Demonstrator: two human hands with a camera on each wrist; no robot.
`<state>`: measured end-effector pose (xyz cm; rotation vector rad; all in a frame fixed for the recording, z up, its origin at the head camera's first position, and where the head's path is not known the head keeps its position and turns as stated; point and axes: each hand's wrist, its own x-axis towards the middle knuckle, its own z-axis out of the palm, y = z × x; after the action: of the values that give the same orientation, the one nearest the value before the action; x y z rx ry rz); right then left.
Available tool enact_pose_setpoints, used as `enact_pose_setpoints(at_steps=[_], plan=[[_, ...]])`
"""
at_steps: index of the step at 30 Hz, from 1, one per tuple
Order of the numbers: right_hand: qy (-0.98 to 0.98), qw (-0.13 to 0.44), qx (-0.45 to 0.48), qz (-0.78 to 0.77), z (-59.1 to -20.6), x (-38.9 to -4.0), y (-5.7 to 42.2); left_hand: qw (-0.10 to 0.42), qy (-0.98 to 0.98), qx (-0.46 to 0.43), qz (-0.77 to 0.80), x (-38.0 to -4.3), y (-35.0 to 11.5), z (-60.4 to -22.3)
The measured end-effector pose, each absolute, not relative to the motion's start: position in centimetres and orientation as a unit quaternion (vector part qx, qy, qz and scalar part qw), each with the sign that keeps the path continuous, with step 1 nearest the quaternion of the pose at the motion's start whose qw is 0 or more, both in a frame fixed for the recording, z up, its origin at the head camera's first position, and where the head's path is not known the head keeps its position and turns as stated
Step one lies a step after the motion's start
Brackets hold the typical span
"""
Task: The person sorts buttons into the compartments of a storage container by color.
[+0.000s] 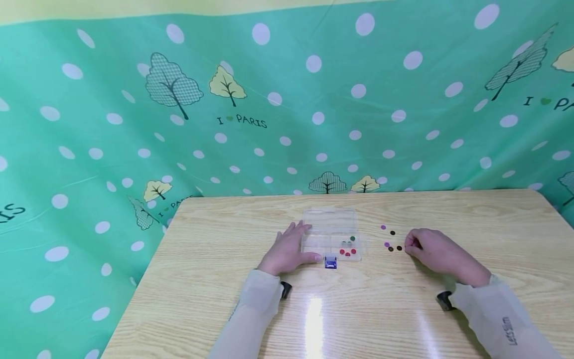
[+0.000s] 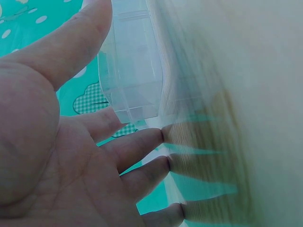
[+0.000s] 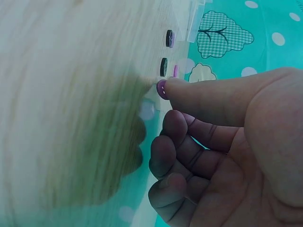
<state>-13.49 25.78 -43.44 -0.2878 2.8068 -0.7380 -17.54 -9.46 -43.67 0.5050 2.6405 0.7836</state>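
A clear plastic compartment box [image 1: 317,243] lies on the table with its lid opened to the far side. My left hand [image 1: 287,250] rests at its left end, thumb along the near edge, the other fingers fairly straight and spread, as the left wrist view shows. Red buttons [image 1: 342,252] and green buttons [image 1: 352,239] sit in its right-hand compartments. Further right, my right hand [image 1: 432,252] pinches a purple button [image 3: 162,89] at the thumb tip, just over the table. Left of that hand lie loose buttons: purple [image 1: 383,227] and black or dark ones [image 1: 399,248].
The box's blue latch [image 1: 331,263] sticks out toward the near side. Wood-grain table [image 1: 215,279] extends around both arms. Behind it hangs a green dotted cloth [image 1: 287,119] printed with trees.
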Motion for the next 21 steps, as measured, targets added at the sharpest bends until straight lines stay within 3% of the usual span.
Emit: enact_pose_setpoints(at_steps=[21], plan=[[0.959,0.064,-0.108,-0.254,-41.9,-13.7,23.5,0.168,0.929,0.181,0.274,-17.5,-9.5,-43.5]])
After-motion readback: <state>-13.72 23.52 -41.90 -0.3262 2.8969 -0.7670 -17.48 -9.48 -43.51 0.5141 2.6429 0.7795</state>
